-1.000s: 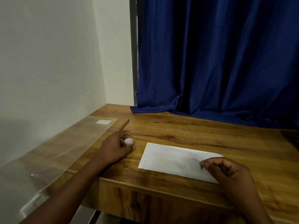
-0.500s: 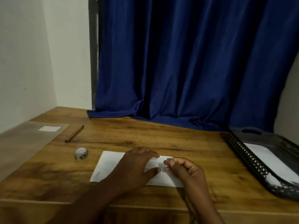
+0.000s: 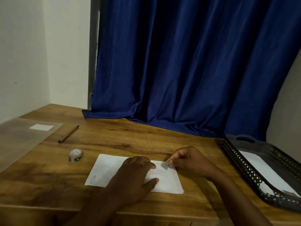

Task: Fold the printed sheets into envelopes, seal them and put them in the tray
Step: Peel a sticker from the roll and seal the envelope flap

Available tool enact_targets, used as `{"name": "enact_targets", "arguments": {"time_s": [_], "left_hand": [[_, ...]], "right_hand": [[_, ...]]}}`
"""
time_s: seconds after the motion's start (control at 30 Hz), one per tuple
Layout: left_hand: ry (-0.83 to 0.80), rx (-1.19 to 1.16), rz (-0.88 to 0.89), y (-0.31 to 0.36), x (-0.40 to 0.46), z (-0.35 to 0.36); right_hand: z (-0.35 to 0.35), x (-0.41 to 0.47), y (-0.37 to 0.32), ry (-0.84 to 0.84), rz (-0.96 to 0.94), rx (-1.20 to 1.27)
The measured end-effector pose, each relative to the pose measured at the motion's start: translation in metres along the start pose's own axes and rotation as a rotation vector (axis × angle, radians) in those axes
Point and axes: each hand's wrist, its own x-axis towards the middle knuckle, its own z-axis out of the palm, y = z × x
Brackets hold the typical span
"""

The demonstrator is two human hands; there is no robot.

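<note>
Wooden table (image 3: 114, 141), left to right: a clear plastic sheet (image 3: 21, 141) bearing a white label; a slim brown pencil (image 3: 68, 134) lying obliquely; a small roll of clear tape (image 3: 75, 155). Centre — a white rectangular envelope (image 3: 107, 170), flat, long axis running left–right. The left hand (image 3: 132, 176) presses on it with straight, spread fingers. The right hand (image 3: 189, 162) pinches a small strip of tape (image 3: 169, 165) at the envelope's upper right. Far right — a black perforated plastic tray (image 3: 241, 165) holding white paper (image 3: 267, 173).
</note>
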Motion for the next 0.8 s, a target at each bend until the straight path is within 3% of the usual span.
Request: {"name": "enact_targets", "arguments": {"time_s": [0.1,0.23,0.8], "left_hand": [[-0.018,0.005,0.003,0.002,0.000,-0.001],[-0.034,-0.031,0.008,0.004,0.000,-0.005],[-0.169,0.110,0.053,0.001,0.004,-0.003]], "right_hand": [[-0.004,0.022,-0.003,-0.124,-0.030,-0.313],[0.000,0.042,-0.007,-0.209,-0.058,-0.457],[0.005,0.055,-0.013,-0.257,-0.075,-0.536]]}}
